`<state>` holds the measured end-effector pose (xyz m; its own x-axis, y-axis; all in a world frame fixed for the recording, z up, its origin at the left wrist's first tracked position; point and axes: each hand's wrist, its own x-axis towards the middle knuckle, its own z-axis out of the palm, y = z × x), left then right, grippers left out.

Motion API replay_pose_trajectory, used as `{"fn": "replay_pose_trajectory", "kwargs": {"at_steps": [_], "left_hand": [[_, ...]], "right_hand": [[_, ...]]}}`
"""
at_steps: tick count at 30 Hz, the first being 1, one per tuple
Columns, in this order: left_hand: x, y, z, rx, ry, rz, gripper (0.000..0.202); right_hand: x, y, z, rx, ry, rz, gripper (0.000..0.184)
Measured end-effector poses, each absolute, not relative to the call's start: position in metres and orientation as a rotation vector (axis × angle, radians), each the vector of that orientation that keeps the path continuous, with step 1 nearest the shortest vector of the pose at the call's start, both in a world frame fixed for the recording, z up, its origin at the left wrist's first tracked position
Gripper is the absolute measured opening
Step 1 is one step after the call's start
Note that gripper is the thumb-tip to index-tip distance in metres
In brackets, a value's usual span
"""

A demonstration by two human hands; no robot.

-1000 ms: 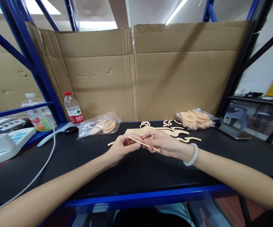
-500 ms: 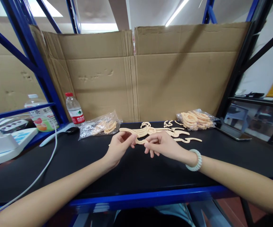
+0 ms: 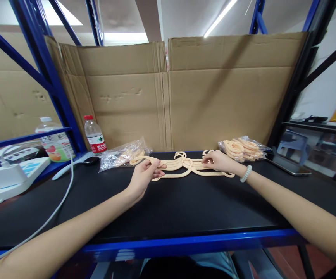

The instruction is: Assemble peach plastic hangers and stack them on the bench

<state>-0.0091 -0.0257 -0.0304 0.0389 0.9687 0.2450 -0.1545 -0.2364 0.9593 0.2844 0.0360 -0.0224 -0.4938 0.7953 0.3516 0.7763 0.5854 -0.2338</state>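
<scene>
My left hand (image 3: 143, 174) is closed on a curved beige hanger arm (image 3: 144, 158), which sticks out to the left past the thumb. In front of me on the black tabletop lie beige hangers (image 3: 182, 174), lined up one behind another with their hooks toward the back. Over their right side, my right hand (image 3: 218, 161) has its fingertips pinched together, close to small S-shaped beige pieces (image 3: 210, 152). Whatever those fingertips hold is too small to make out.
Clear bags of beige parts lie at left (image 3: 123, 155) and right (image 3: 242, 149). A red-capped water bottle (image 3: 95, 135), a power strip (image 3: 19, 178) and a white cable (image 3: 69, 182) are at left. Cardboard (image 3: 214, 97) walls off the back; a dark tablet-like slab (image 3: 290, 166) is at right.
My hands were together at the middle with a beige piece between them. Now they are apart: the left has moved left with the hanger arm, the right has reached right and farther back.
</scene>
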Motion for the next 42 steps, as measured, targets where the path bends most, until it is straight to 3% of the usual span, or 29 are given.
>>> {"fn": "replay_pose_trajectory", "kwargs": {"at_steps": [9,20,26,42], "left_hand": [[-0.012,-0.023,-0.029,1.309,0.955,1.479,0.036],[-0.015,-0.021,-0.029,1.401,1.002,1.525,0.032],[-0.016,-0.020,-0.029,1.388,0.952,1.540,0.027],[-0.017,-0.023,-0.023,1.134,0.707,1.318,0.017]], "right_hand": [[0.278,0.050,-0.042,-1.189,-2.404,0.048,0.009],[0.288,0.046,-0.029,-1.167,-2.125,-0.031,0.005],[0.293,0.040,-0.013,-1.141,-1.992,-0.088,0.013],[0.303,0.005,0.016,-1.051,-2.164,0.365,0.024]]}}
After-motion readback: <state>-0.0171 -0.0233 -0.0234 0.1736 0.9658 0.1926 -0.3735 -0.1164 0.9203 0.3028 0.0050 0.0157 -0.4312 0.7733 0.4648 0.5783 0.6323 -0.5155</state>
